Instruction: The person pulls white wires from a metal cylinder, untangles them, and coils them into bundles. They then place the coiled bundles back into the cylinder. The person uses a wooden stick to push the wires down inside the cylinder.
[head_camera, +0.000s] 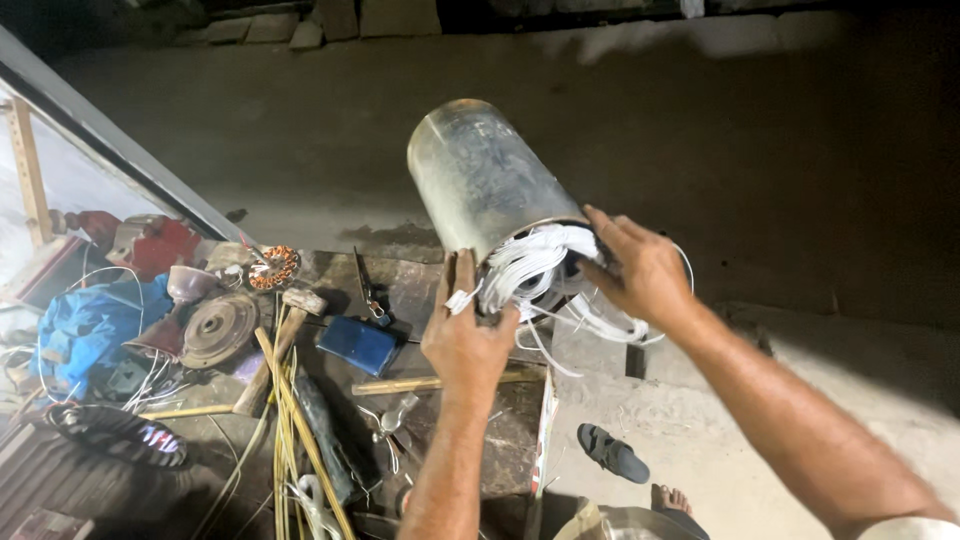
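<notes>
1. Head view, first the big thing: a dull metal cylinder (480, 180), a motor housing by the look of it, is held up in the air above the far edge of a cluttered workbench (420, 290), tilted with its closed end pointing up and away and its open mouth facing down toward the person.
2. Out of that mouth spills a bundle of white winding wires (535, 265); loose loops and flat white strips hang below it and trail to the right.
3. The left hand (465, 335) reaches up from below, fingers curled round the lower rim of the cylinder, thumb raised along its side, with a white strip across the knuckles. It is closed in a grip on the housing.
4. The right hand (640, 270) comes in from the right, fingers partly spread and bent, fingertips pressed into the white wires at the mouth. Whether it pinches a strand or only touches the bundle, I cannot tell.
5. On the bench, below and left of the hands, lies a flat blue rectangular case (358, 345), and beside it a hammer (280, 345) with a wooden handle.
6. Further left sit a copper-wound stator ring (272, 267), a round metal end cover (215, 330), a red motor part (160, 245) and a crumpled blue cloth (90, 325).
7. On the concrete floor to the right of the bench lies a dark sandal (612, 452).
</notes>
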